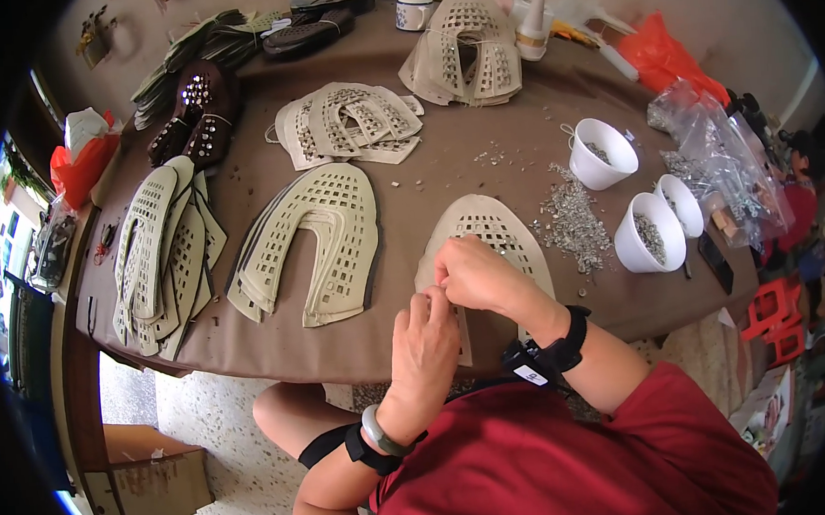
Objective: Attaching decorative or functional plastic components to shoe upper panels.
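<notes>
A beige shoe upper (527, 251), horseshoe-shaped and pierced with square holes, lies on the brown-covered table in front of me. My left hand (424, 345) is closed on its inner left side, fingers curled in. Over the same upper, my right hand (488, 274) is bent with its fingers pinched close to the left fingertips; what they hold is hidden. A few shiny studs show in the holes beside the right hand. To the right of the upper, small metallic studs (574, 226) are heaped loose.
Left of my hands lie a stack of beige uppers (344, 200) and a fanned pile (153, 210). Farther back sit studded bundles (350, 126) and a dark studded pair (203, 96). White cups (632, 255) of studs, a clear plastic bag (720, 162) and a black flat object (715, 263) stand right.
</notes>
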Action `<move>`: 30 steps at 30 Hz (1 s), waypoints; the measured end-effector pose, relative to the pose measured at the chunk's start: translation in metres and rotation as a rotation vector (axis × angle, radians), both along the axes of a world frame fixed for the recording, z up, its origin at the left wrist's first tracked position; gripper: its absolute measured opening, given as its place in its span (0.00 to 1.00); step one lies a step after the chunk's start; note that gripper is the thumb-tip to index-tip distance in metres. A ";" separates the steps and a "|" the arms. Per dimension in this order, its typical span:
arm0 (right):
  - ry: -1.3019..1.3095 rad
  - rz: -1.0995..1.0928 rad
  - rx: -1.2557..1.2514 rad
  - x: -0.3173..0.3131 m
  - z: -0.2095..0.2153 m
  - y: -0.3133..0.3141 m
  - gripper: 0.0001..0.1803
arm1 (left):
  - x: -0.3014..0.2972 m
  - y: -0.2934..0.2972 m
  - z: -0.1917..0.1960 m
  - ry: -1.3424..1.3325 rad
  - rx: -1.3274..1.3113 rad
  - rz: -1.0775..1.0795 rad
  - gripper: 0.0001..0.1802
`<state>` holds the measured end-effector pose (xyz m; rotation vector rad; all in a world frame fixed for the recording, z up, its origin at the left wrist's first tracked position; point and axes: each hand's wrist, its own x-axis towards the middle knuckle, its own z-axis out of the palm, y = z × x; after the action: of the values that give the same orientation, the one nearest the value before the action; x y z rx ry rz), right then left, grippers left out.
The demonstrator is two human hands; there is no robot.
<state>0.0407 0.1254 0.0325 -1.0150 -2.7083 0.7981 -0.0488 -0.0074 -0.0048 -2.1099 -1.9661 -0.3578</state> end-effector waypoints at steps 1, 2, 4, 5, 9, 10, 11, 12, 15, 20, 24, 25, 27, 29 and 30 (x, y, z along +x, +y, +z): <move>0.044 0.020 0.001 -0.001 0.000 0.003 0.04 | -0.003 0.001 -0.001 -0.083 0.002 -0.019 0.20; 0.051 0.023 0.005 0.000 0.003 0.005 0.04 | -0.008 0.000 0.000 -0.076 0.006 -0.016 0.20; -0.017 -0.060 -0.273 0.002 0.014 0.007 0.05 | -0.018 -0.002 0.004 -0.300 0.015 -0.081 0.22; -0.009 -0.055 -0.273 0.001 0.016 0.009 0.05 | -0.020 -0.003 0.003 -0.292 0.016 -0.078 0.22; -0.034 -0.046 -0.333 0.003 0.015 0.013 0.06 | -0.022 -0.005 -0.004 -0.450 0.072 -0.106 0.23; -0.022 -0.010 -0.296 0.004 0.015 0.015 0.06 | -0.021 -0.004 -0.003 -0.449 0.084 -0.103 0.24; -0.018 -0.013 -0.300 0.004 0.015 0.015 0.06 | -0.021 -0.004 -0.004 -0.447 0.080 -0.106 0.24; -0.022 -0.002 -0.308 0.004 0.017 0.015 0.06 | -0.021 -0.004 -0.004 -0.445 0.079 -0.103 0.24; -0.048 0.028 -0.290 0.001 0.022 0.016 0.06 | -0.020 -0.003 -0.003 -0.430 0.072 -0.092 0.24; -0.033 0.109 -0.161 0.003 0.011 0.018 0.07 | -0.017 -0.005 0.003 -0.391 0.038 -0.067 0.24; 0.051 0.159 -0.114 0.006 0.012 0.014 0.08 | -0.015 -0.009 0.002 -0.348 0.034 -0.017 0.24; 0.058 0.164 -0.098 0.007 0.013 0.012 0.08 | -0.015 -0.009 0.002 -0.343 0.033 -0.012 0.25; 0.075 0.113 -0.055 0.010 0.007 0.003 0.07 | -0.015 -0.009 0.005 -0.342 0.034 -0.014 0.25; 0.092 0.068 -0.012 0.013 -0.002 -0.010 0.07 | -0.014 -0.009 0.005 -0.339 0.034 -0.012 0.25; 0.143 0.025 0.076 0.015 -0.007 -0.018 0.06 | -0.014 -0.010 0.004 -0.332 0.039 -0.008 0.25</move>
<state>0.0554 0.1078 0.0253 -0.8740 -2.6131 0.7363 -0.0630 -0.0172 -0.0006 -2.1461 -2.1018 -0.7857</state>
